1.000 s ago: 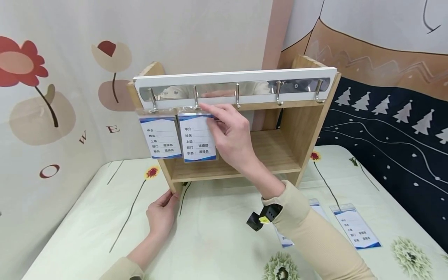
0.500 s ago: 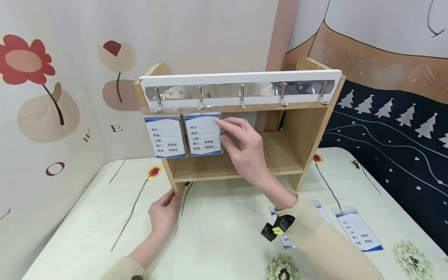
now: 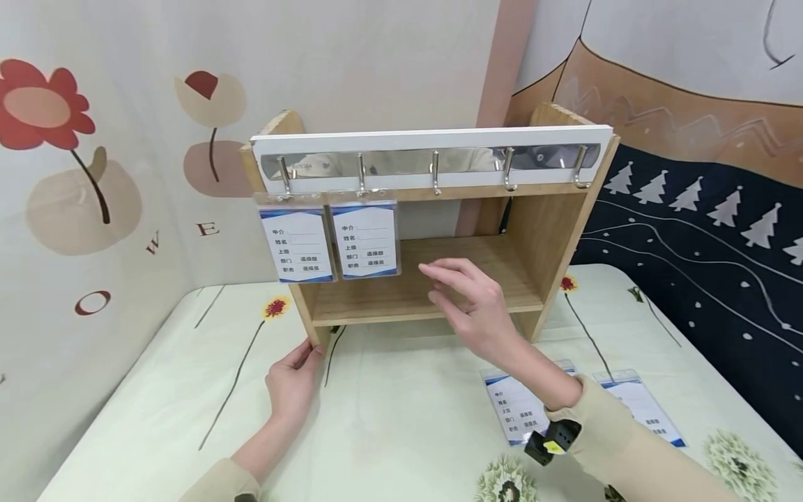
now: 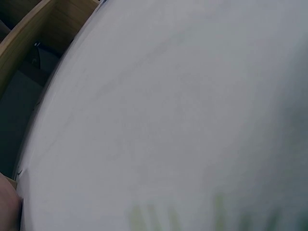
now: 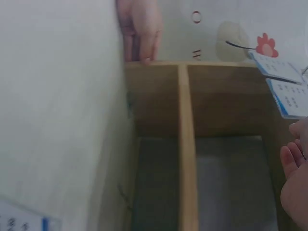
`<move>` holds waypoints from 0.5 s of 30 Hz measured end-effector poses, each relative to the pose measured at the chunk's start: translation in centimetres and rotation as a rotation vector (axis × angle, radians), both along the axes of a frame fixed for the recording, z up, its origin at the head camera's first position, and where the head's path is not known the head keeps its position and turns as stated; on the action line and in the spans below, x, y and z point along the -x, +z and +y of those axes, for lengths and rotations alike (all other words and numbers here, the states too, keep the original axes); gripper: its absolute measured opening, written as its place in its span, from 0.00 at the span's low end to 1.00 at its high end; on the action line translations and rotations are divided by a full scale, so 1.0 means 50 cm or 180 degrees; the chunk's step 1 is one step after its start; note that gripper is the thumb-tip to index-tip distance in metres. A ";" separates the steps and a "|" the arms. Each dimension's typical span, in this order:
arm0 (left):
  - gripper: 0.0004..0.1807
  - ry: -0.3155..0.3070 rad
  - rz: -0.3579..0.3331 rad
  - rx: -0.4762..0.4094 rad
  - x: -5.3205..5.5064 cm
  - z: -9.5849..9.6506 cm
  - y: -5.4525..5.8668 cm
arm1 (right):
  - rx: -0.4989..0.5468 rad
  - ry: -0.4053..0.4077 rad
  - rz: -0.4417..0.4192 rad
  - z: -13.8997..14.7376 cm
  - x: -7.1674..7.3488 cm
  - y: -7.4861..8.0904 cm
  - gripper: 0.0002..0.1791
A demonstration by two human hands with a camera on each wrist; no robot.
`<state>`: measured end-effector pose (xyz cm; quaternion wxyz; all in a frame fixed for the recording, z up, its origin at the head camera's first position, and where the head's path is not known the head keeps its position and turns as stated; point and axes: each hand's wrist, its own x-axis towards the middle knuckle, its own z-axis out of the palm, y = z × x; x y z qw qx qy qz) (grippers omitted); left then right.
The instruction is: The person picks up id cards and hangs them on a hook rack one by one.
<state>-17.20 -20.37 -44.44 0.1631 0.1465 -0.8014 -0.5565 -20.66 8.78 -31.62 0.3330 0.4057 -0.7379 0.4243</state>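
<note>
A wooden shelf (image 3: 426,310) stands on the table, with a white hook rail (image 3: 433,141) across its top front. Two clear-sleeved name badges hang side by side at the left: one badge (image 3: 297,245) below the first hook, another badge (image 3: 366,241) below the second. My left hand (image 3: 291,387) grips the shelf's lower left leg between thumb and fingers. In front of the shelf, to the right of the badges, my right hand (image 3: 473,307) is in the air with loosely bent fingers, holding nothing. In the right wrist view its fingers (image 5: 290,161) show below the badges.
Metal hooks (image 3: 436,172) line the rail, the right ones bearing nothing. On the table right of the shelf lie more badges, one badge (image 3: 514,408) partly under the right forearm, another badge (image 3: 655,411) farther right. A patterned curtain (image 3: 376,63) stands behind.
My right hand has let go of the second badge and drawn away, right and down. That badge now hangs straight beside the first. The left hand has stayed at the shelf's leg.
</note>
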 end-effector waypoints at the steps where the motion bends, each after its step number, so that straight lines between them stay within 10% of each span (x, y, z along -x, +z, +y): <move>1: 0.21 0.0004 -0.0003 0.0009 0.000 0.000 0.000 | -0.0034 0.0001 -0.0036 0.007 -0.003 -0.007 0.23; 15: 0.21 -0.0022 -0.0021 0.0041 0.000 0.000 0.000 | -0.0359 -0.0182 -0.0653 0.110 -0.018 -0.080 0.26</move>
